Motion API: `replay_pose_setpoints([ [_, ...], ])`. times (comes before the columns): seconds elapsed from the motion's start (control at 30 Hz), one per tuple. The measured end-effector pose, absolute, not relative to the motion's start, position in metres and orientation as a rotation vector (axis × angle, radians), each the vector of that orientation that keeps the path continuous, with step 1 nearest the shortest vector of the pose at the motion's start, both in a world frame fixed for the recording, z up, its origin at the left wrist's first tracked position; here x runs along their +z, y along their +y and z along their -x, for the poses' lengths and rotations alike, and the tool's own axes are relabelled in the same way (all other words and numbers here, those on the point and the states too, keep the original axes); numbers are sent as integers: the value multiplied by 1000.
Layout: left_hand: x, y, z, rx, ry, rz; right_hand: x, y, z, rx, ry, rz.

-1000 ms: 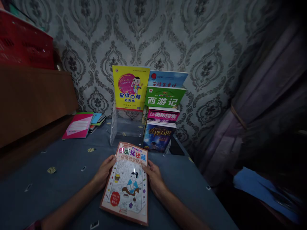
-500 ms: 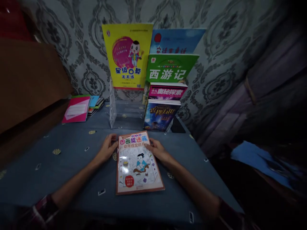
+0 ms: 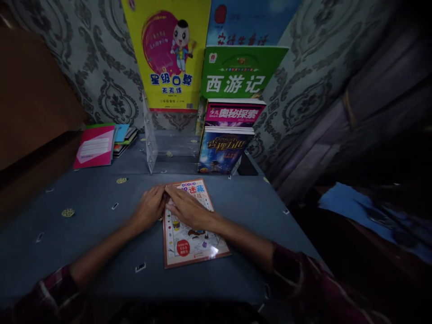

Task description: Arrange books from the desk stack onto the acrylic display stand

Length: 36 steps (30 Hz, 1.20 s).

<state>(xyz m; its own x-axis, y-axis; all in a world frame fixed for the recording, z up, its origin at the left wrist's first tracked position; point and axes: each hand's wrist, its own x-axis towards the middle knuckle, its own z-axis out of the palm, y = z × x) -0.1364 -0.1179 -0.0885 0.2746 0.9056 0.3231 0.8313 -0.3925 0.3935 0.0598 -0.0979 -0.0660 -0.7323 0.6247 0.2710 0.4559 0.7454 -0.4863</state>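
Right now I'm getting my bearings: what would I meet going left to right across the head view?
Brown panel, pink booklet, blue booklet, left hand, orange-bordered picture book with right hand over it, flat black object, blue cloth.

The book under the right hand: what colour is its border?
The border of the book is reddish-brown; see the head view.

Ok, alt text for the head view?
Left hand and right hand meet at the upper left edge of a brown-bordered illustrated book lying on blue-grey patterned cloth. Behind, a clear plastic rack holds colourful books.
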Motion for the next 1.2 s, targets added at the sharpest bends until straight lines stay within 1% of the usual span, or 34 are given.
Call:
replay_pose_setpoints([
  [0.13, -88, -118, 138, 772, 1610, -2349, -84, -90, -49, 648, -2502, 817],
  [0.47, -85, -118, 137, 732, 1657, -2336, -98, -70, -116, 578, -2361, 1157],
  [0.57, -81, -118, 138, 682, 1661, -2399, -102, -60, -132, 596, -2333, 1138],
  [0.7, -72, -117, 132, 554, 1694, -2491, -102, -49, -142, 697, -2230, 1072],
  [0.77, -70, -113, 123, 528, 1619, -2541, -100, -44, -146, 789, -2181, 1032],
  [0.9, -72, -104, 96, 504, 1295, -2606, -100, -37, -150, 914, -2109, 963],
  [1.03, -76, -106, 67, 426, 1094, -2587, -103, -36, -149, 901, -2136, 950],
  [1.2, -70, -133, 47, 362, 871, -2523, -103, -38, -148, 904, -2140, 947],
])
